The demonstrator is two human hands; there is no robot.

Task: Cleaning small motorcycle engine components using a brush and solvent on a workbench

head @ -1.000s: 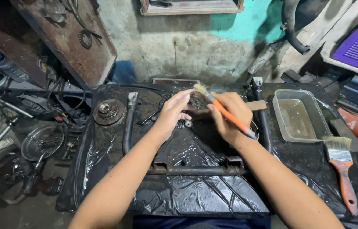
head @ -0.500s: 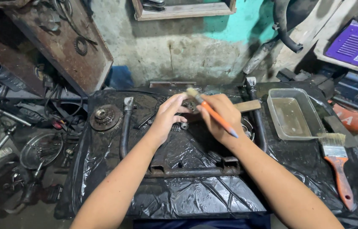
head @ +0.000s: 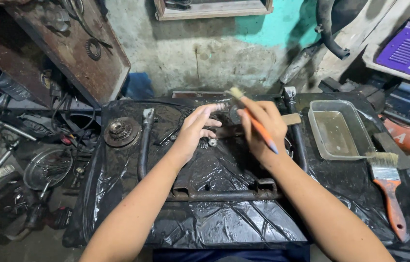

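A head-worn camera looks down at a cluttered workbench covered in black plastic sheeting. Two bare forearms reach in from the bottom of the view. The right hand is closed around a small paintbrush with an orange handle, gripped like a pen, its pale bristles pointing up and away toward the back of the bench. The left hand has its fingers loosely spread and rests against a small greasy metal part near the middle back of the bench, just beside the brush tip. Whether the left hand actually grips the part cannot be told.

In front of the hands lies a dark, rusty metal frame with a curved tube rising on its left side. A toothed sprocket cluster sits to the left of that tube. To the right stands a rectangular metal tray, and near it lies a wider flat paintbrush with an orange handle. A purple machine casing shows at the upper right corner.
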